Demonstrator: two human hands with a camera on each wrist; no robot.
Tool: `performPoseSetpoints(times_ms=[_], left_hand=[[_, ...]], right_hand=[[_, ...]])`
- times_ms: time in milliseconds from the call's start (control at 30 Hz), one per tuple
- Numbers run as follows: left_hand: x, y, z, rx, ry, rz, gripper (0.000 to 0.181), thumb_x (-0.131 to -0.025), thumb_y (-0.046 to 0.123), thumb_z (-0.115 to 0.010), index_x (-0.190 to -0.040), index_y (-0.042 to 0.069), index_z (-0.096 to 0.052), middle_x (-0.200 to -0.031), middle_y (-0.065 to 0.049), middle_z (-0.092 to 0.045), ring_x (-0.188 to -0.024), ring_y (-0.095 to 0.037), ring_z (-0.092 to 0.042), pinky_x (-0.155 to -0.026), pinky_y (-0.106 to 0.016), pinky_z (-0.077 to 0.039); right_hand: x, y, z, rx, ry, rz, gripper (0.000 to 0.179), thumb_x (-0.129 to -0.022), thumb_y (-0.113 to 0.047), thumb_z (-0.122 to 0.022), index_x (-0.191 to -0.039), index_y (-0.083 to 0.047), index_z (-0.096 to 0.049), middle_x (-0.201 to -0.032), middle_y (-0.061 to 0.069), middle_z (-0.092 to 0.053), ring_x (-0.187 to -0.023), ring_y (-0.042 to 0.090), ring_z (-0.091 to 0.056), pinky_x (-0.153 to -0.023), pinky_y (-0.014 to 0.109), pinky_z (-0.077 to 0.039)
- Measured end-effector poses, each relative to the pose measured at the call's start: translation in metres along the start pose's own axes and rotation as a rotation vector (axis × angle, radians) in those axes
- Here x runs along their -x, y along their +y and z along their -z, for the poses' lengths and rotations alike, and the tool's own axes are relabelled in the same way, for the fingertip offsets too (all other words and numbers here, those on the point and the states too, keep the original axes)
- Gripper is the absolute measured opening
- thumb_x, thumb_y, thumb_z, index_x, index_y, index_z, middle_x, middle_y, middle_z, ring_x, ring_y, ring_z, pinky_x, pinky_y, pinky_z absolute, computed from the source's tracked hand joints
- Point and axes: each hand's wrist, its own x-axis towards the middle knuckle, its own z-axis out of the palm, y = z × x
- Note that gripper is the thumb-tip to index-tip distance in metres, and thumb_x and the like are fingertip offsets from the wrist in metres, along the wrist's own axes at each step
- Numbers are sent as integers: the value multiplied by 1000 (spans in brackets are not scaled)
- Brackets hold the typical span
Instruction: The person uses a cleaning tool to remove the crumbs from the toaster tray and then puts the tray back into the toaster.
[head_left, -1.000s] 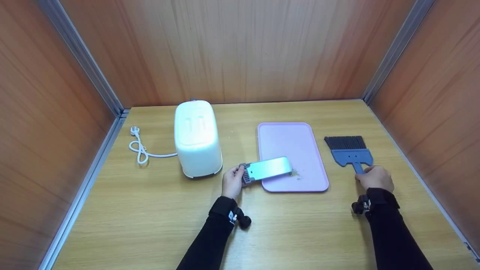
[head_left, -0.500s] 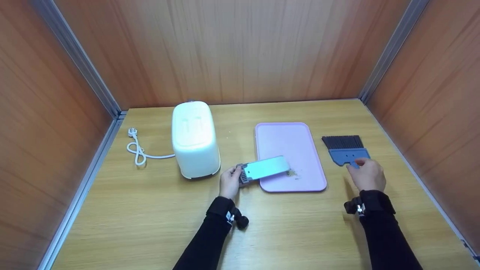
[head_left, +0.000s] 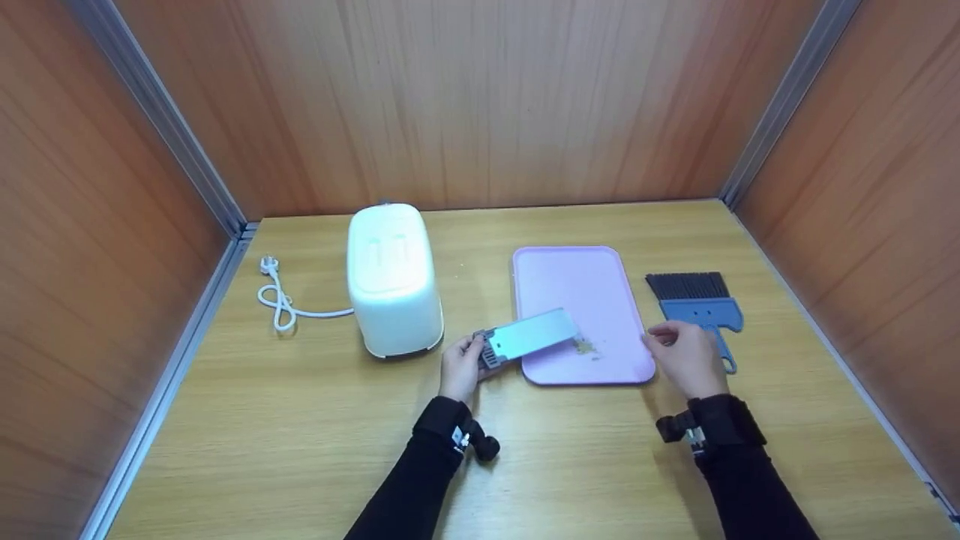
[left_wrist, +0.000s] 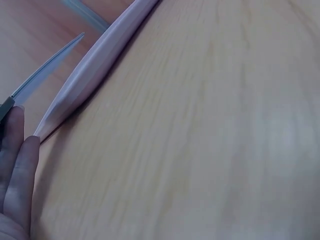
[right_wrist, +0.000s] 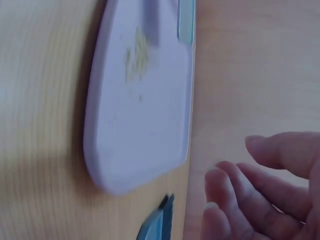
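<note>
My left hand [head_left: 459, 367] pinches the grey slotted end of a flat metal toaster crumb tray [head_left: 532, 334]. Its far end tilts over a pink tray [head_left: 574, 277], as the left wrist view shows with the thin metal edge [left_wrist: 50, 65] above the pink rim [left_wrist: 95, 65]. Yellowish crumbs [head_left: 583, 346] lie on the pink tray just beside that end. By the tray's right front corner is my right hand [head_left: 688, 360], fingers loosely bent and thumb apart, with nothing between them in the right wrist view. A blue brush [head_left: 701, 309] with black bristles lies on the table right of it.
A white toaster [head_left: 394, 277] with a covered top stands left of the left hand. Its white cord [head_left: 285, 304] lies looped on the table, plug toward the back. Wood panels [head_left: 480, 105] enclose the table at the back and both sides.
My right hand has let go of the blue brush's handle and moved left to the pink tray's edge. The brush stays on the table. My left hand still holds the crumb tray, nearly unmoved.
</note>
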Motion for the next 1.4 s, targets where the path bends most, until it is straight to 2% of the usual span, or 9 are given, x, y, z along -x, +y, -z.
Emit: performPoseSetpoints(times_ms=[300,400,567,767,967,1200,1400], left_hand=[[9,6,-5,90,-35,6,36,-113,12,-50,-135,-16,-56,-118,-22,-74,-99,-20,-75,-87,-36,-63],[13,7,-6,106,-44,20,35,-113,12,-51,-134,-15,-56,-120,-22,-73,-100,-20,-75,-88,-36,-63],[19,5,-8,126,-49,39,34,-113,11,-52,-136,-14,-54,-120,-23,-73,-96,-20,-75,-89,-36,-63],[28,5,-16,183,-73,53,34,-112,11,-52,-136,-14,-52,-116,-19,-76,-95,-19,-75,-88,-34,-63],[32,6,-22,224,-69,67,32,-112,10,-53,-134,-12,-51,-113,-15,-75,-93,-18,-73,-83,-31,-61],[36,3,-27,225,-57,61,26,-110,8,-54,-130,-10,-52,-108,-12,-76,-90,-16,-72,-81,-29,-58],[40,3,-30,227,-70,54,18,-108,6,-57,-122,-6,-52,-106,-10,-75,-90,-16,-73,-81,-29,-59]], right_hand=[[16,-32,-39,-178,-165,97,20,-99,-15,-76,-110,2,-79,-95,10,-78,-83,23,-75,-70,29,-57],[22,-42,-50,-254,-230,76,18,-99,-14,-76,-110,0,-79,-96,8,-78,-85,23,-76,-68,31,-61],[28,-55,-67,-402,-340,41,22,-101,-12,-74,-115,5,-76,-101,12,-78,-88,24,-77,-67,33,-64],[32,-65,-84,-540,-422,-11,27,-103,-11,-72,-120,10,-72,-106,17,-78,-88,25,-79,-68,33,-65],[33,-72,-98,-700,-442,-70,36,-103,-12,-71,-125,16,-66,-112,27,-76,-86,23,-79,-74,35,-65],[37,-77,-104,-779,-417,-138,40,-103,-13,-72,-129,16,-63,-107,23,-77,-84,22,-79,-77,37,-66],[40,-79,-109,-860,-368,-172,41,-100,-7,-73,-131,17,-61,-112,26,-76,-83,23,-79,-78,36,-65]])
